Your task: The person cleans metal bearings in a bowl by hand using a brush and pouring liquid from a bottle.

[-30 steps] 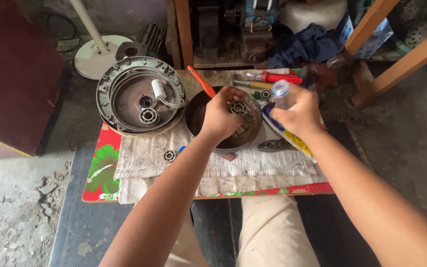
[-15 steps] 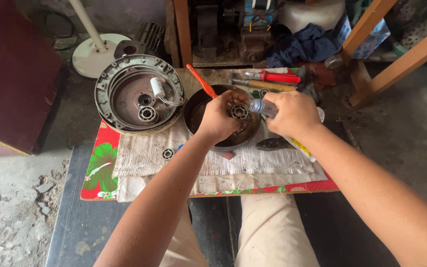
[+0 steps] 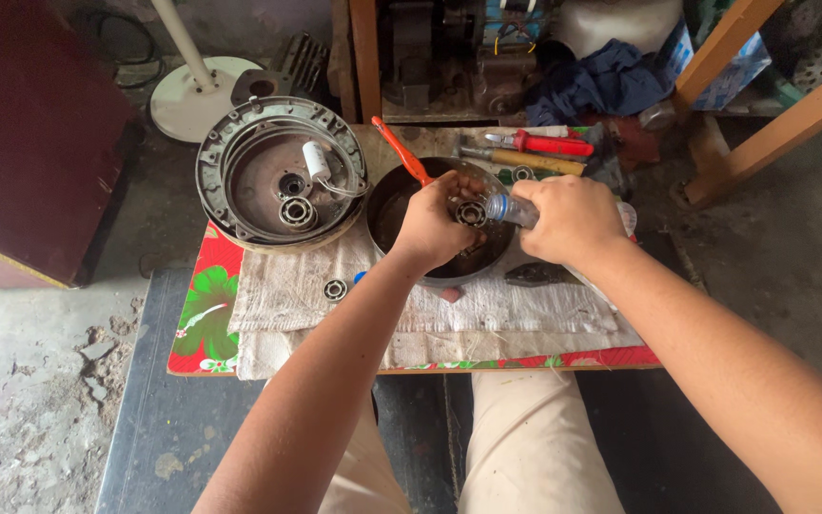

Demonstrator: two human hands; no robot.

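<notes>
A: Since a second ago, what has moved?

B: Then the right hand (image 3: 571,217) held the bottle (image 3: 511,209) upright; now it lies tipped on its side, its neck pointing at the bearing (image 3: 471,213). Hardly shifted at all, the left hand (image 3: 433,225) remains over the pan (image 3: 394,205).

A: How do the fingers stand?

B: Left fingers (image 3: 451,190) are curled shut, pinching the bearing at their tips, just above the pan. Right fingers are closed around the bottle's body; only its clear neck shows past them, almost touching the bearing.

A: What lies about them?

B: An orange brush (image 3: 401,152) leans on the pan rim just beyond the left fingers. A round motor cover (image 3: 280,173) sits well off to their left. A red screwdriver (image 3: 546,145) lies beyond the right fingers. A loose second bearing (image 3: 336,289) rests on the cloth (image 3: 287,295), near the left forearm.

A: How would this step go well?

B: Probably by keeping the bearing over the pan, so drips fall inside, and tilting the bottle gently.
</notes>
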